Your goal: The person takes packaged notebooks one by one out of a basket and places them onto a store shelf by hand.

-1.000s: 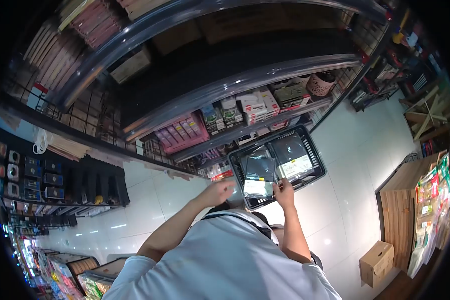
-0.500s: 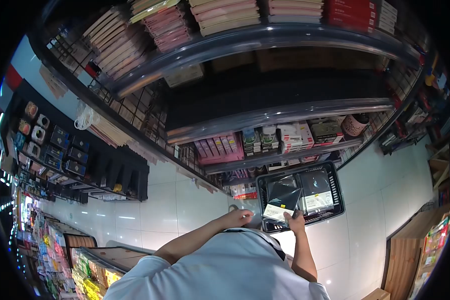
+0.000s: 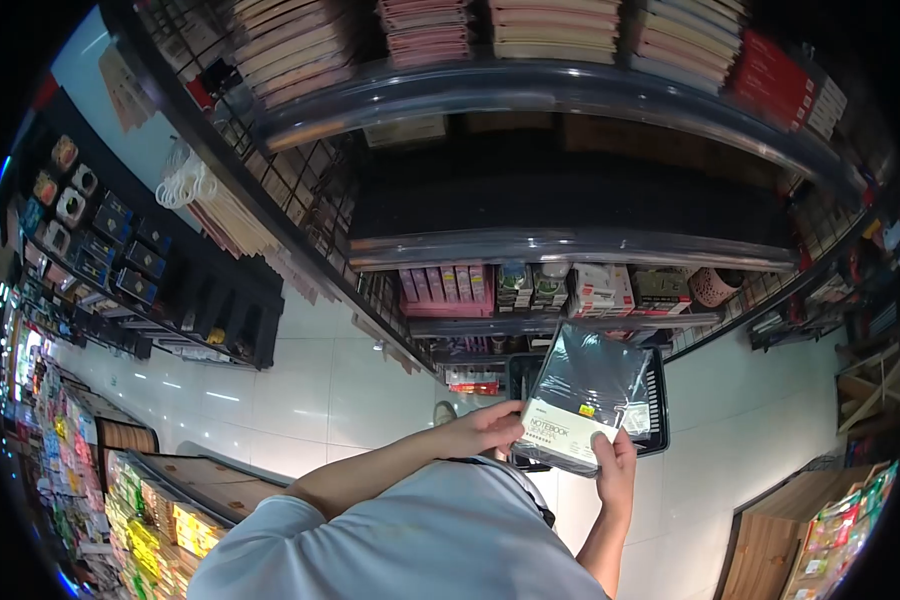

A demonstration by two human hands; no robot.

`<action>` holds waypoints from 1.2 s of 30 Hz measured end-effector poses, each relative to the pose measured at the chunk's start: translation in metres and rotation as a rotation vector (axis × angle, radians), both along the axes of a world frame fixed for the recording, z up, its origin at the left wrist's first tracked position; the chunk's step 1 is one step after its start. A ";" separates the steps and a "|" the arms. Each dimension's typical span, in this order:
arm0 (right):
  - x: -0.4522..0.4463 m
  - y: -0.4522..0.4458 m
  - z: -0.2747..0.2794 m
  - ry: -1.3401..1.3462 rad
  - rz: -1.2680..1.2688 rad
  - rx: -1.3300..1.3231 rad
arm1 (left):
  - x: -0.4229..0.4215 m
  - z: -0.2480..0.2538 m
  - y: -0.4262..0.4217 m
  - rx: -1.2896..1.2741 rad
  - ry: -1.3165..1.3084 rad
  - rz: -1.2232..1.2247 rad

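Note:
A black notebook in clear plastic wrap, with a cream label band and a small yellow sticker, is held up tilted in front of my body. My right hand grips its lower right edge, the thumb pressed on the cream band. At the lower left edge, my left hand also has hold of it. Below and behind the notebook is a black plastic basket, mostly covered by it. Part of a pale label shows inside the basket.
Ahead stands a black rack with stacked paper goods on top and boxed goods lower down. A pink perforated pot sits at its right. A wooden cabinet is at the lower right, on the tiled floor.
My right hand has raised the notebook out of the basket toward me. My left hand, earlier apart from it, now grips its left edge. The view has shifted slightly.

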State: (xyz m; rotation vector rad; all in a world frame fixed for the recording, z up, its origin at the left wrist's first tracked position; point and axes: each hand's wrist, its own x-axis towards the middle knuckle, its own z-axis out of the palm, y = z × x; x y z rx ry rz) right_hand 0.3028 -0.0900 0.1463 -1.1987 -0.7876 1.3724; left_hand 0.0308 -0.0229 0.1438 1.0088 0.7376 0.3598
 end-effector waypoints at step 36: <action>-0.201 0.452 0.108 -1.036 0.265 0.761 | -0.132 0.123 0.143 1.528 0.831 0.648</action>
